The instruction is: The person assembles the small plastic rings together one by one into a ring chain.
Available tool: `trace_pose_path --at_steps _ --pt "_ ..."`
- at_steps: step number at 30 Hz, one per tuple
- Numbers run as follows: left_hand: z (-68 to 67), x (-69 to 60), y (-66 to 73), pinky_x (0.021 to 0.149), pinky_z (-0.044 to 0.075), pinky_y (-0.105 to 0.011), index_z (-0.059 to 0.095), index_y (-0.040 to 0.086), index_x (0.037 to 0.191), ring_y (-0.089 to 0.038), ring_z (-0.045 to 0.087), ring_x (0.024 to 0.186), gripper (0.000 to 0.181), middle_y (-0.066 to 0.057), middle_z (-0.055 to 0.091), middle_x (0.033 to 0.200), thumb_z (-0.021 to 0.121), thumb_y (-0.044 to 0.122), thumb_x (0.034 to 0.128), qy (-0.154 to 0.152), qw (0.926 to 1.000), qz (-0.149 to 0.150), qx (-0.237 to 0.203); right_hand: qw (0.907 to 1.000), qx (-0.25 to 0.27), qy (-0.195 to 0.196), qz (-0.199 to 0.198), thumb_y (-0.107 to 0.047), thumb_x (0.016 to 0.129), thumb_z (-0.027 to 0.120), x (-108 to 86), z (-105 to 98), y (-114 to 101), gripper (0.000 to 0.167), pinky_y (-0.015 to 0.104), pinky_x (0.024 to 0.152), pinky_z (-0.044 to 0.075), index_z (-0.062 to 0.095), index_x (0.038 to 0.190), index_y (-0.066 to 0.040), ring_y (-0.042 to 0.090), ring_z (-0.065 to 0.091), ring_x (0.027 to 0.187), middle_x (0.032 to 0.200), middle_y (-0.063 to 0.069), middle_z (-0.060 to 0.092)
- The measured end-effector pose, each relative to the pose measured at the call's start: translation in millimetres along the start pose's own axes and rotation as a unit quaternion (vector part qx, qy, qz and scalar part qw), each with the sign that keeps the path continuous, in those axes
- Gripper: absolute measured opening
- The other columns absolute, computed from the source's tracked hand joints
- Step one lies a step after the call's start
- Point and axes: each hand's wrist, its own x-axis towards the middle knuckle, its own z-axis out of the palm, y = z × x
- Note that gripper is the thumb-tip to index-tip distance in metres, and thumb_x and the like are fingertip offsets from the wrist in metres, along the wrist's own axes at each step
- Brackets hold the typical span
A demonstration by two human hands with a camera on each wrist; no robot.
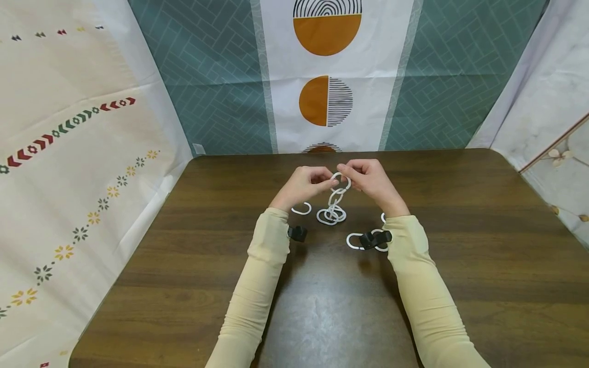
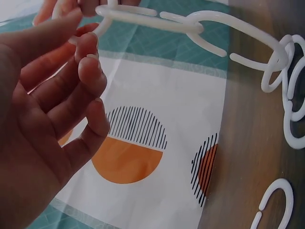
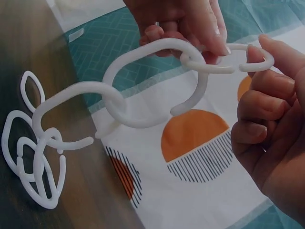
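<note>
My left hand [image 1: 303, 185] and right hand [image 1: 371, 185] meet above the table, both pinching the white plastic end link [image 3: 221, 69] of a chain. It is a C-shaped link with a small gap in one side; the right wrist view shows that gap by my right fingertips. From it hangs a second white link [image 3: 162, 44], and below that the chain runs down to several joined links [image 1: 331, 223] bunched on the tabletop. In the left wrist view, my left hand partly hides the end link, its other fingers loosely bent.
On the brown wooden table [image 1: 207, 255] a loose white link [image 1: 304, 212] lies by my left wrist. More white links [image 1: 352, 247] lie beside my right wrist, partly hidden by its black camera [image 1: 375, 239]. Patterned cloths hang behind and at the sides.
</note>
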Motion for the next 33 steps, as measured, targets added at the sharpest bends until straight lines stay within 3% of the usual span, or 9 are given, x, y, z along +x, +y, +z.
trace_pose_path --at_steps 4,8,13,16,23,27,33 --pt "2.5 -0.3 0.0 0.064 0.044 -0.023 0.068 0.006 0.088 -0.018 0.055 0.068 0.018 -0.014 0.063 0.076 0.064 0.022 0.0939 0.012 0.9998 -0.008 -0.011 1.0 0.007 -0.003 -0.002 -0.027 0.099 0.056 0.0 0 2 0.037 0.027 0.051 0.035 0.059 0.083 0.006 0.009 0.039 0.051 0.054 -0.007 0.043" --pt "3.7 -0.4 -1.0 0.063 0.046 -0.026 0.064 0.003 0.093 -0.031 0.058 0.07 0.015 -0.02 0.063 0.076 0.062 0.019 0.0951 0.038 0.9971 -0.023 -0.061 0.9996 -0.007 -0.027 -0.008 -0.021 0.098 0.058 0.2 -3 7 0.024 0.029 0.056 0.039 0.059 0.091 0.002 0.009 0.044 0.056 0.06 -0.007 0.047" --pt "4.5 0.4 -2.3 0.061 0.048 -0.026 0.059 0.005 0.099 -0.018 0.058 0.063 0.012 -0.021 0.065 0.076 0.062 0.016 0.0953 0.061 0.9918 -0.03 -0.108 0.9977 -0.04 -0.05 -0.021 -0.012 0.092 0.065 1.7 -3 10 0.014 0.027 0.057 0.04 0.059 0.098 -0.001 0.008 0.047 0.06 0.064 -0.009 0.053" --pt "5.2 1.8 -2.6 0.062 0.047 -0.025 0.057 0.005 0.102 -0.015 0.058 0.062 0.013 -0.025 0.065 0.079 0.061 0.015 0.0954 0.062 0.9897 -0.033 -0.125 0.9981 -0.043 -0.037 -0.024 -0.011 0.092 0.065 2.7 -2 10 0.015 0.023 0.056 0.039 0.059 0.098 0.001 0.008 0.047 0.06 0.064 -0.008 0.053" --pt "5.3 3.3 -2.7 0.064 0.049 -0.027 0.057 0.005 0.101 -0.017 0.059 0.064 0.014 -0.017 0.067 0.076 0.059 0.019 0.0972 0.046 0.9903 -0.036 -0.126 0.9963 -0.078 0.005 -0.035 -0.016 0.093 0.065 2.0 -6 7 0.018 0.023 0.052 0.037 0.064 0.093 0.002 0.008 0.046 0.057 0.06 -0.008 0.049" --pt "2.7 2.3 -3.2 0.066 0.051 -0.028 0.059 0.007 0.102 -0.018 0.061 0.066 0.017 -0.013 0.066 0.076 0.059 0.023 0.097 0.044 0.992 -0.036 -0.112 0.9846 -0.161 0.022 -0.064 -0.02 0.091 0.068 0.9 -7 4 0.017 0.023 0.052 0.033 0.07 0.086 -0.003 0.008 0.041 0.056 0.058 -0.006 0.047" --pt "-0.9 0.3 -2.7 0.068 0.051 -0.032 0.065 0.008 0.099 -0.022 0.06 0.071 0.018 -0.021 0.064 0.082 0.064 0.026 0.0943 0.018 0.9953 -0.037 -0.088 0.9572 -0.273 0.008 -0.096 -0.024 0.091 0.068 -1.4 -8 -3 0.021 0.023 0.055 0.032 0.069 0.076 -0.01 0.01 0.041 0.057 0.06 -0.001 0.049"
